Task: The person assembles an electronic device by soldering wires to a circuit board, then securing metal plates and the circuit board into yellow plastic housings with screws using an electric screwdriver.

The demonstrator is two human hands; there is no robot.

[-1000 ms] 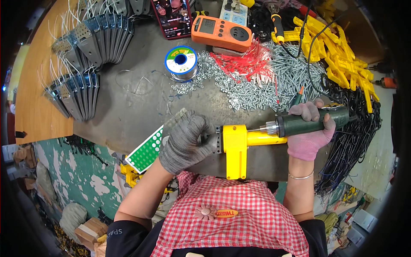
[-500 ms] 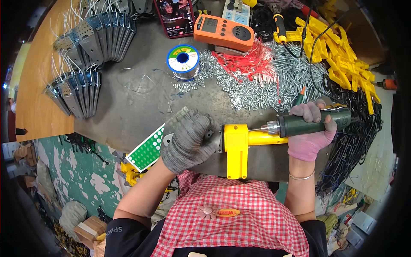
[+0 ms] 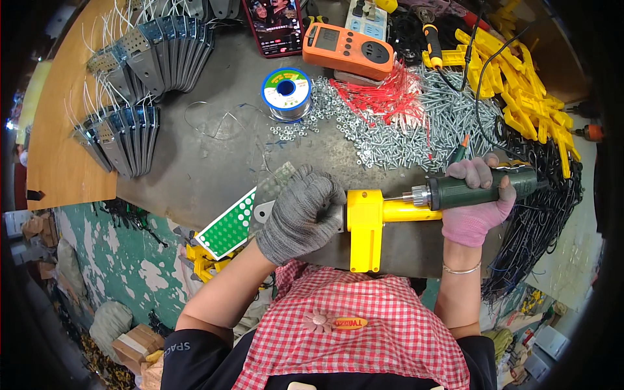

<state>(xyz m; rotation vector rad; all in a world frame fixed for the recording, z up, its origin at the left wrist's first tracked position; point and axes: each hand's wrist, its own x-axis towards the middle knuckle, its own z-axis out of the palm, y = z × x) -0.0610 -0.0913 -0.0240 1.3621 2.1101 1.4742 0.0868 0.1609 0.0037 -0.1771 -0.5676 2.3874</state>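
In its grey glove, my left hand point(image 3: 302, 214) is closed round a grey metal bracket point(image 3: 263, 212), whose left end sticks out past the fingers. A yellow plastic part point(image 3: 365, 231) meets the bracket just right of that hand, with one arm pointing towards me and another to the right. My right hand point(image 3: 478, 198), gloved in pink, grips a dark green electric screwdriver point(image 3: 465, 190) lying level. Its thin bit points left at the upper side of the yellow part; whether a screw sits at the tip I cannot tell.
A green sheet with white dots point(image 3: 227, 224) lies beside my left hand. Behind are a solder wire spool point(image 3: 286, 94), loose screws point(image 3: 396, 140), red ties point(image 3: 383, 97) and an orange meter point(image 3: 348, 49). Metal brackets point(image 3: 123, 140) stand left; yellow parts point(image 3: 526, 97) and black cables point(image 3: 536, 227) lie right.
The whole view has shifted slightly, so the bench things appear a little further right. Both hands keep their grips, and the screwdriver stays lined up with the yellow part.
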